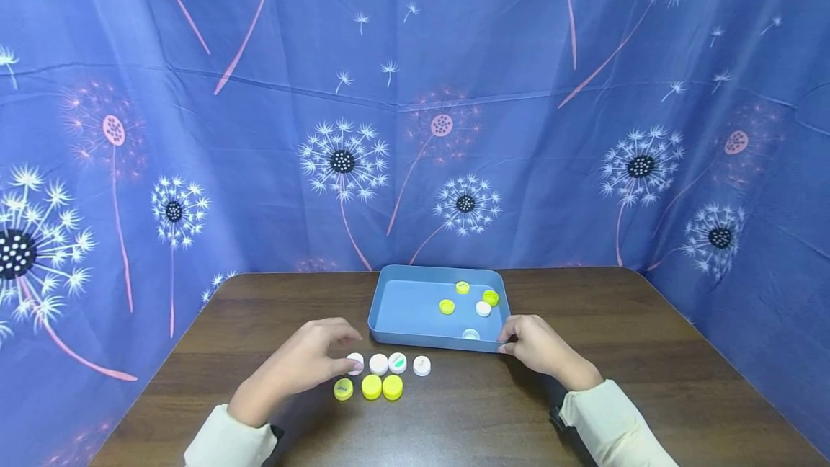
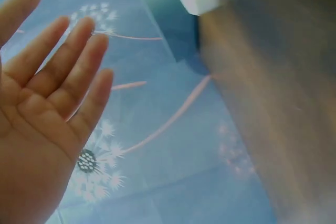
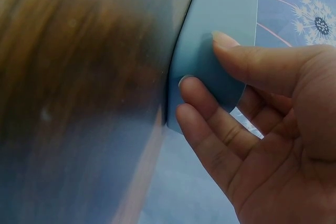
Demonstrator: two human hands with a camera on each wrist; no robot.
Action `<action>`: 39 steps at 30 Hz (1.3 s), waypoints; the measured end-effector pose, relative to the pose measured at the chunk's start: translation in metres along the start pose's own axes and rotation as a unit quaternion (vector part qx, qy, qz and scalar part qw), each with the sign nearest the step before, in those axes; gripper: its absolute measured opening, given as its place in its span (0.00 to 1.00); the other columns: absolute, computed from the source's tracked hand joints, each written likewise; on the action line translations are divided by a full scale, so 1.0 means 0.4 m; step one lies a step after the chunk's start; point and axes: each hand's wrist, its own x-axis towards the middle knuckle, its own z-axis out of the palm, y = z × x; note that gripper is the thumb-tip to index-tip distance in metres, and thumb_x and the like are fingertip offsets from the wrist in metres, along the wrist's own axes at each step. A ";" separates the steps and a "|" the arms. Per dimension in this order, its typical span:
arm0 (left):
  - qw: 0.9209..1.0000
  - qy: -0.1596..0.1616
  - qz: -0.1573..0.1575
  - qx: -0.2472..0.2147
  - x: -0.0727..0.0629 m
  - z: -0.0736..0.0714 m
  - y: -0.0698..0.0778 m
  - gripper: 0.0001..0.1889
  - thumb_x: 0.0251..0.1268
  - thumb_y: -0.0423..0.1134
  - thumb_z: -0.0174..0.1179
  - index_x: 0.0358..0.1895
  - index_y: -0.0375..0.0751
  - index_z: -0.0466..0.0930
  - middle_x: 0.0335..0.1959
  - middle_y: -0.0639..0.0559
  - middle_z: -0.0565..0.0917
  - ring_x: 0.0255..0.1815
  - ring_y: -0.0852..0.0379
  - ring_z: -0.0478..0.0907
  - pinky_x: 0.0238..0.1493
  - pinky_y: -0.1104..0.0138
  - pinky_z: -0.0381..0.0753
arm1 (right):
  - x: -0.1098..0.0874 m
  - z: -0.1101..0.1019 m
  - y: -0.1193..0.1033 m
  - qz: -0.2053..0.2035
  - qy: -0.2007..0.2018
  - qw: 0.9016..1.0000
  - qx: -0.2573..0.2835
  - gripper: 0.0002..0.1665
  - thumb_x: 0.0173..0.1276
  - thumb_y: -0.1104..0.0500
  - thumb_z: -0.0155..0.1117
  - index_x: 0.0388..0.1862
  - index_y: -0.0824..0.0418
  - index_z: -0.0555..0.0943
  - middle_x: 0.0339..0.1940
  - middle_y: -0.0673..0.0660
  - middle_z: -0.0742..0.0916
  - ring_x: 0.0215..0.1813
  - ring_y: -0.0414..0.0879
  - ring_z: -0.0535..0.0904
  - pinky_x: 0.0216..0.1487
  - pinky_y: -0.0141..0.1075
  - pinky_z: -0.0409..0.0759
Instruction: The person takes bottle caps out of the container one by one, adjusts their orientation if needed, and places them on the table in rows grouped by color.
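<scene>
Near the table's middle, a row of white bottle caps (image 1: 379, 364) sits behind a row of yellow bottle caps (image 1: 372, 387). My left hand (image 1: 301, 355) hovers at the left end of these rows, its thumb overlapping the leftmost white cap (image 1: 355, 363); whether it touches is unclear. In the left wrist view its fingers (image 2: 79, 69) look fairly straight, with nothing between them. A shallow blue tray (image 1: 405, 308) holds several yellow and white caps, mostly toward its right side. My right hand (image 1: 540, 346) grips the tray's front right corner, thumb and fingers on the wall (image 3: 226, 3).
The brown wooden table (image 1: 583, 301) carries the tray near its back edge. Behind it and along both sides hangs a blue cloth (image 1: 519, 92) with a dandelion print.
</scene>
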 end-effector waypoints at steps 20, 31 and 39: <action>0.995 0.041 0.086 -0.014 0.308 0.016 0.173 0.20 0.62 0.49 0.69 0.55 0.47 0.84 0.54 0.58 0.83 0.60 0.58 0.76 0.62 0.60 0.76 | -0.001 -0.005 0.008 -0.008 0.011 1.000 -0.008 0.10 0.54 0.69 0.75 0.23 0.55 0.86 0.23 0.39 0.80 0.30 0.32 0.74 0.33 0.32 0.77; 1.000 -0.004 0.006 -0.029 0.426 0.089 0.144 0.24 0.60 0.51 0.70 0.58 0.47 0.82 0.57 0.55 0.83 0.61 0.56 0.77 0.63 0.59 0.75 | -0.005 0.000 0.004 -0.010 0.009 1.000 0.004 0.10 0.54 0.69 0.75 0.22 0.55 0.85 0.22 0.38 0.79 0.29 0.31 0.73 0.32 0.31 0.76; 0.998 -0.050 -0.027 -0.039 0.481 0.149 0.121 0.30 0.59 0.55 0.70 0.62 0.46 0.80 0.60 0.53 0.81 0.62 0.54 0.76 0.62 0.59 0.76 | -0.002 0.006 0.003 -0.013 0.005 1.000 0.007 0.11 0.54 0.69 0.74 0.22 0.54 0.85 0.23 0.38 0.80 0.30 0.31 0.74 0.33 0.31 0.77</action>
